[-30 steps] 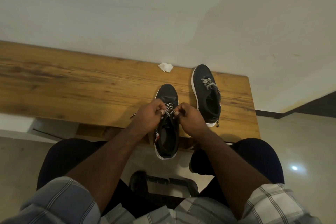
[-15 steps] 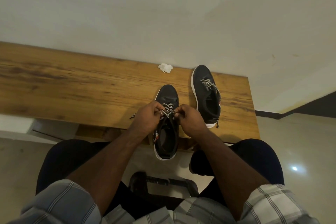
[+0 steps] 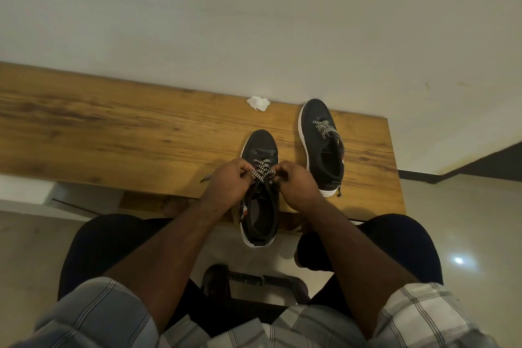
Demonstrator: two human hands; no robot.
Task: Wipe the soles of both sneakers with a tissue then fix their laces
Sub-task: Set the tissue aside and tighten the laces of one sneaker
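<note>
Two black sneakers with white soles stand upright on a wooden bench (image 3: 113, 135). The near sneaker (image 3: 261, 147) hangs its heel over the bench's front edge. My left hand (image 3: 230, 182) and my right hand (image 3: 296, 183) meet over its tongue, and each pinches a strand of its black-and-white lace (image 3: 262, 171). One loose lace end (image 3: 207, 177) lies on the wood left of my left hand. The far sneaker (image 3: 322, 144) stands to the right, toe towards the wall, with its lace lying loose. A crumpled white tissue (image 3: 258, 103) lies at the bench's back edge.
A pale wall (image 3: 254, 22) runs right behind the bench. My knees in dark trousers sit close to the front edge, over a glossy tiled floor (image 3: 466, 234). A dark chair base (image 3: 254, 282) shows between my legs. The bench ends just right of the far sneaker.
My hands have stayed on the near sneaker's lace, with only small finger movements. Both sneakers and the tissue lie where they were.
</note>
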